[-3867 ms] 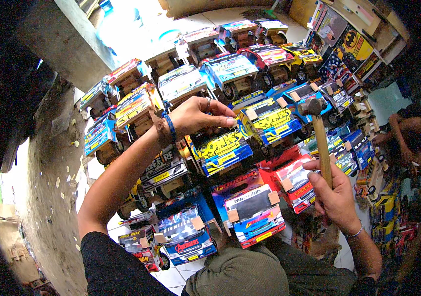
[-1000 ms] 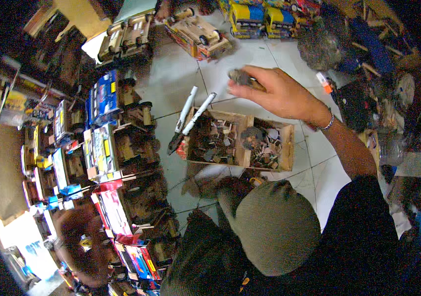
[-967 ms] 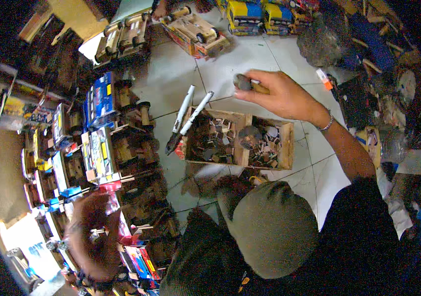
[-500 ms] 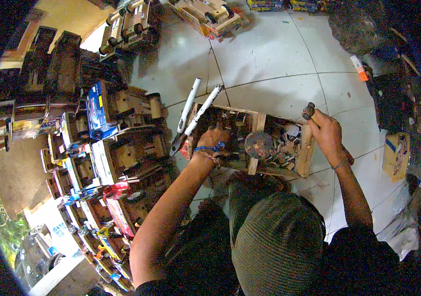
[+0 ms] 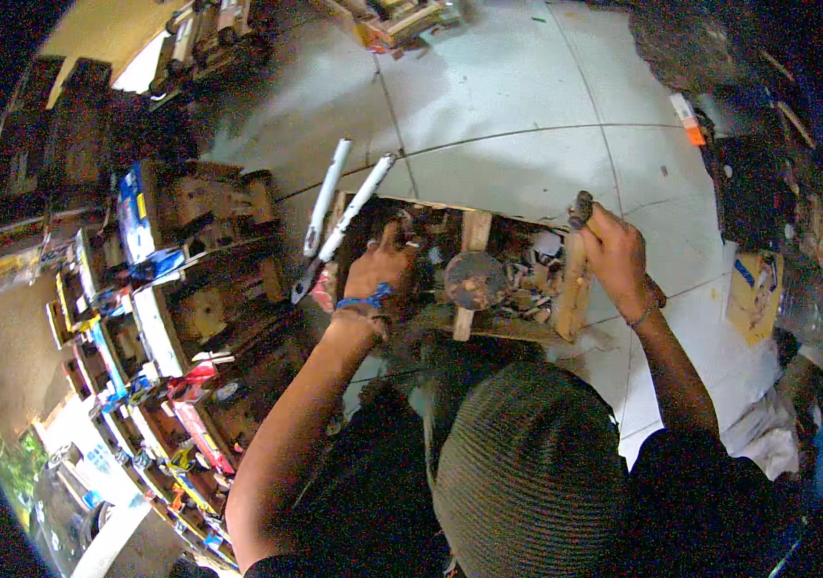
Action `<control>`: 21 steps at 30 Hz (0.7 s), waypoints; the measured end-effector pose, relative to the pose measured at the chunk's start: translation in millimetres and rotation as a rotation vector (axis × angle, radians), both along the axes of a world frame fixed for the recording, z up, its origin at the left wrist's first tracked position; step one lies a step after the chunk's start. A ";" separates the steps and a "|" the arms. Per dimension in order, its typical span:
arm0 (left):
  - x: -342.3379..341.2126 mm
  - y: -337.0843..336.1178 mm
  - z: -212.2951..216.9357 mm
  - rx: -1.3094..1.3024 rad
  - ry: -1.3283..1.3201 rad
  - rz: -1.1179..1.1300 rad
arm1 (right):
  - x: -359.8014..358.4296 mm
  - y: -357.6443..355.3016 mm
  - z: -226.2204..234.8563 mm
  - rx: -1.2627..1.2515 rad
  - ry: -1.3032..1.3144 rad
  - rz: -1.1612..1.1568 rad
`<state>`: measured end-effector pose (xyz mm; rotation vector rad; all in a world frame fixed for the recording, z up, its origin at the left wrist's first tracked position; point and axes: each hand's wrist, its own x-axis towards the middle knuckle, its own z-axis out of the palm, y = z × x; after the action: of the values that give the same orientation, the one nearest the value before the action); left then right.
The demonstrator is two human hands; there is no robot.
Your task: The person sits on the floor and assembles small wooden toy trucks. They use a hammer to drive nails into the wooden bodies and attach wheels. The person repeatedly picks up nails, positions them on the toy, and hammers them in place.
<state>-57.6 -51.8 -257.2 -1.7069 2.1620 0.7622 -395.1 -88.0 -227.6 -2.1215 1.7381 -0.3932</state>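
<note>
At nine o'clock of the view, rows of painted wooden toy trucks [image 5: 156, 289] stand packed side by side, blue, red and bare wood, running down toward seven o'clock. Just right of them, at about eleven o'clock from the centre, a pair of pliers with long white handles [image 5: 339, 217] leans on the left end wall of an open wooden box [image 5: 573, 289], the handles pointing up toward twelve and the dark jaws hanging low outside the box near the trucks. The box sits on the pale tiled floor [image 5: 517, 106] close to the middle of the view, split by a wooden divider and filled with small hardware too jumbled to tell apart, with a round dark disc [image 5: 474, 279] lying near the divider. The left hand [image 5: 380, 273], a blue band at its wrist, reaches into the left compartment of the box with its fingers curled down among the contents; whether they have closed on anything cannot be told. The right hand [image 5: 616, 258], at about two o'clock from the centre, is wrapped around the handle of a hammer [image 5: 580, 207] whose dark head shows just above the fist, over the right end wall of the box. The two hands are well apart, one at each end of the box. At six o'clock the person's knitted cap [image 5: 527, 472] fills the lower middle, and at three o'clock dark clutter [image 5: 758, 183] lies along the floor's right edge.
</note>
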 end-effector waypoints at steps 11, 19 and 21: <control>-0.1 12.1 -71.1 -0.298 0.035 -0.206 | 17.8 36.7 37.3 0.223 -0.027 -0.035; -2.1 -4.8 -30.5 -0.057 0.106 -0.054 | 20.6 30.2 27.7 0.353 0.468 0.188; 0.3 -1.8 -32.2 -0.046 0.127 -0.077 | 31.2 32.1 21.6 0.349 0.628 0.163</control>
<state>-57.3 -53.6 -289.4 -1.6273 2.3318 0.8272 -364.0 -55.9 -206.1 -2.2263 1.7380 0.6444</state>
